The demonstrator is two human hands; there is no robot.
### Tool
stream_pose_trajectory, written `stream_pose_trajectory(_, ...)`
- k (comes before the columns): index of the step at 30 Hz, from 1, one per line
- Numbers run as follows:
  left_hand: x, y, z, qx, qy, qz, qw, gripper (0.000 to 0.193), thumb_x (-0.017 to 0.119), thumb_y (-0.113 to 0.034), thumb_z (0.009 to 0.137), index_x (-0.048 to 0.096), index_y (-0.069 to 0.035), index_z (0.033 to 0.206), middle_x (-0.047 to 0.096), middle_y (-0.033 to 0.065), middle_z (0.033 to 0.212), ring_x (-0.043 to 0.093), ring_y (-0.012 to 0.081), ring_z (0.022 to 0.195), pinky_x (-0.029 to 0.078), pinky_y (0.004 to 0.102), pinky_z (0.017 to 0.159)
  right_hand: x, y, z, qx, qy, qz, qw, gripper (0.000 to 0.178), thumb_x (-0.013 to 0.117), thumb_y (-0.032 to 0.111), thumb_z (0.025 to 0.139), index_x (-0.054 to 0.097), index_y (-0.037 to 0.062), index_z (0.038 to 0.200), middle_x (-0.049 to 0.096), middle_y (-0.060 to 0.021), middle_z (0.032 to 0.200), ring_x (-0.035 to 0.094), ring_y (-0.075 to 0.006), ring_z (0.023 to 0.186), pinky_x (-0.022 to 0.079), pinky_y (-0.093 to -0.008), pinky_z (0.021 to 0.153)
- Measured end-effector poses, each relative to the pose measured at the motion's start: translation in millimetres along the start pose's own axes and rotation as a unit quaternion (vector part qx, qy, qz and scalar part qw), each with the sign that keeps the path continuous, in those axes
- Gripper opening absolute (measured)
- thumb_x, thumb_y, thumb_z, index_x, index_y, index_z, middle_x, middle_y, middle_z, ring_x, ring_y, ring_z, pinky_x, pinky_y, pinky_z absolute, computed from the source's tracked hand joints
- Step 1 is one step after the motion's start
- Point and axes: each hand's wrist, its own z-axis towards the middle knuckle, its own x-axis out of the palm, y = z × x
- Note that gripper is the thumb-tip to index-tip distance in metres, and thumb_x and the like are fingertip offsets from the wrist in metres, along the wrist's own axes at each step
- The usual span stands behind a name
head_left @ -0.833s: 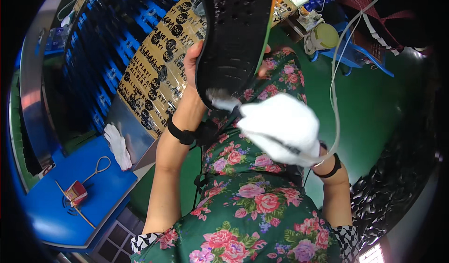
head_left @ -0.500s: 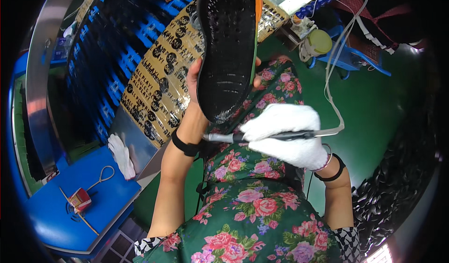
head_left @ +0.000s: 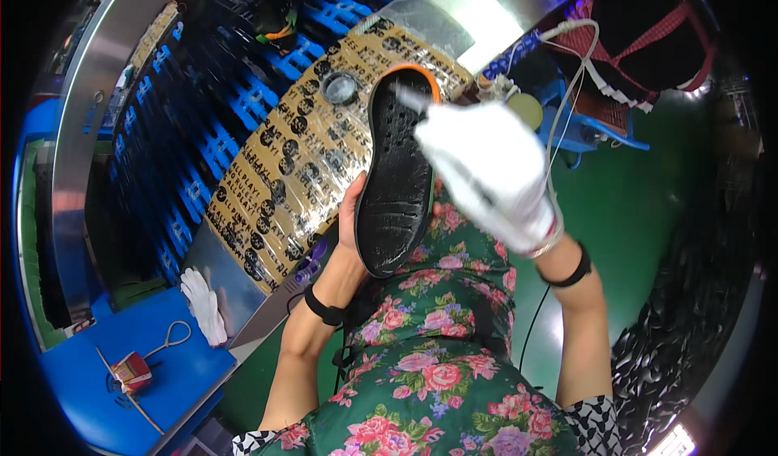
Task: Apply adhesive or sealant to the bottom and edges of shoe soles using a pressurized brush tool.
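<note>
A black shoe sole (head_left: 395,205) with an orange edge at its far end is held in front of me, its wet-looking, shiny face turned up. My bare left hand (head_left: 351,213) grips it from below and the left side, fingers wrapped round its edges. Over the far right part of the sole is my right hand (head_left: 490,164), in a white glove and smeared by motion. It is closed round a pen-shaped tool (head_left: 412,98), whose blurred front end lies over the sole's orange-edged end. A pale hose (head_left: 589,47) runs near the right hand; the glove hides most of the tool.
Behind the sole lies a tape-covered brown cardboard sheet (head_left: 284,156) with a round clear container (head_left: 339,89). Black and blue strips (head_left: 194,132) stretch beyond it. At left, a blue table (head_left: 73,383) bears a white glove (head_left: 203,306) and a small red box (head_left: 132,372).
My right hand has moved up and away from me, carrying the tool over the sole's far end. The sole has come lower in the picture, showing its whole far end.
</note>
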Motion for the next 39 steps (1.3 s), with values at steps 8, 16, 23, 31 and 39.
stream_pose_trajectory(8,-11,-28,4,0.035,0.08,0.01,0.996,0.078,0.033,-0.063,0.102,0.036,-0.005,0.154,0.051,0.026,0.143,0.06,0.0467,0.116,0.052,0.0579,0.1,-21,59,-20,0.089,0.075,0.24,0.964,0.022,0.083,0.001,0.073,0.076,0.0053,0.093,0.075,-0.0095,0.091,0.07,-0.0246,0.077,0.056,-0.0348,0.068)
stream_pose_trajectory(16,74,-79,-32,0.166,0.152,0.216,0.95,0.116,0.075,-0.066,0.078,0.021,-0.001,0.157,0.033,0.0307,0.152,0.056,0.0498,0.118,0.055,0.0615,0.094,-49,35,-40,0.296,-0.124,0.265,0.909,0.019,0.079,-0.007,0.07,0.075,0.0005,0.087,0.075,-0.0146,0.091,0.071,-0.0243,0.081,0.055,-0.0346,0.076)
stream_pose_trajectory(23,219,-162,1,0.193,0.329,0.351,0.855,0.119,0.071,-0.071,0.079,0.018,0.003,0.156,0.031,0.0359,0.15,0.061,0.0505,0.108,0.065,0.045,0.072,-33,30,-56,0.4,-0.128,0.343,0.84,0.017,0.077,-0.007,0.077,0.076,-0.0016,0.094,0.075,-0.0119,0.096,0.071,-0.0201,0.09,0.055,-0.0313,0.083)
stream_pose_trajectory(31,297,-357,103,0.422,0.174,0.112,0.883,0.086,0.031,-0.066,0.101,0.018,-0.002,0.158,0.021,0.018,0.164,0.02,0.035,0.152,0.018,0.0589,0.123,2,26,-44,0.367,-0.052,0.379,0.848,0.02,0.079,-0.001,0.081,0.076,-0.001,0.101,0.075,-0.0078,0.096,0.07,-0.0137,0.086,0.056,-0.0274,0.077)
stream_pose_trajectory(39,298,-300,130,0.505,-0.005,0.305,0.808,0.069,0.057,-0.032,0.101,0.029,0.011,0.147,0.047,0.0318,0.139,0.054,0.0415,0.124,0.046,0.0476,0.107,9,14,-78,0.388,-0.036,0.341,0.856,0.016,0.078,0.002,0.082,0.078,-0.0005,0.098,0.076,-0.0081,0.09,0.07,-0.0127,0.079,0.055,-0.026,0.07)
